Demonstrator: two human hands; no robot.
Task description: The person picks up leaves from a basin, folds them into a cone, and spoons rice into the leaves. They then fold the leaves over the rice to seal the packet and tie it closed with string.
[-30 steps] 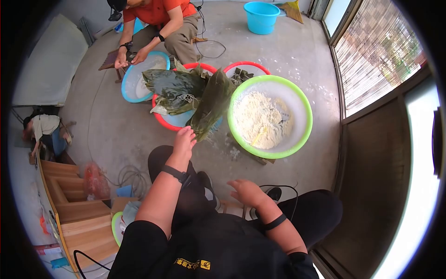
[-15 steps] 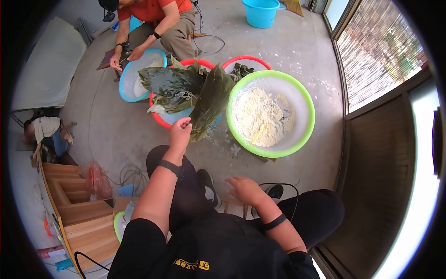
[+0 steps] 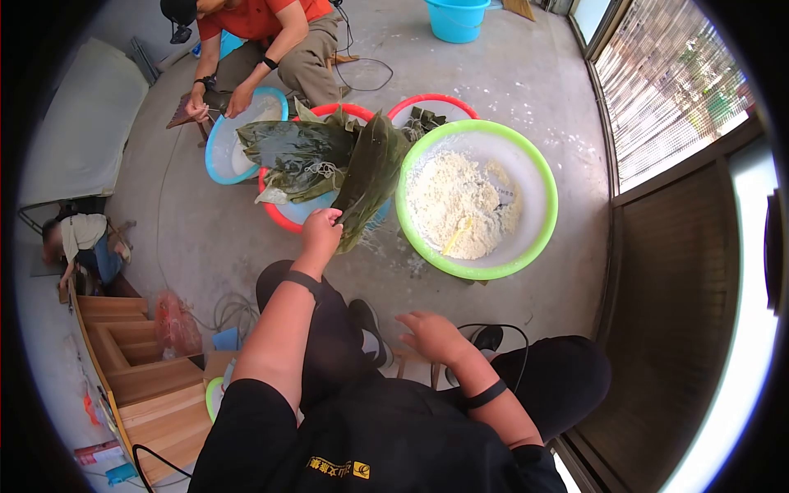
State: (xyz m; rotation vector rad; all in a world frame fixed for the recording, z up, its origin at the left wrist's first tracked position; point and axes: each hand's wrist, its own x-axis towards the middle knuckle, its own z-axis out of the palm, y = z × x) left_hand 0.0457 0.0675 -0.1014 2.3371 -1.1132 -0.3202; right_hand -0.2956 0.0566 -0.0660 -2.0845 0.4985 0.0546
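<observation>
My left hand (image 3: 322, 233) is closed in a pinch at the lower edge of a long, dark green bamboo leaf (image 3: 369, 170). More broad leaves (image 3: 300, 145) lie under and beside it, with a bundle of white string (image 3: 322, 169) on top, over a red-rimmed basin (image 3: 283, 218). Above my lap, my right hand (image 3: 433, 336) hangs open with nothing in it, fingers loosely spread. Ahead of it stands a green-rimmed basin (image 3: 542, 222) of pale, rice-like grain (image 3: 452, 197), with a yellow utensil (image 3: 458, 236) stuck in it.
Another red-rimmed basin (image 3: 460, 105) holds dark wrapped leaf bundles (image 3: 423, 122). Across from me a person in an orange shirt (image 3: 255, 20) handles string over a blue-rimmed basin (image 3: 214, 156). A blue tub (image 3: 454, 23) stands farther back. A second person (image 3: 86, 238) is at far left.
The long leaf has turned slightly at my left hand and looks narrower. The person opposite has shifted their hands a little. My right hand has barely moved.
</observation>
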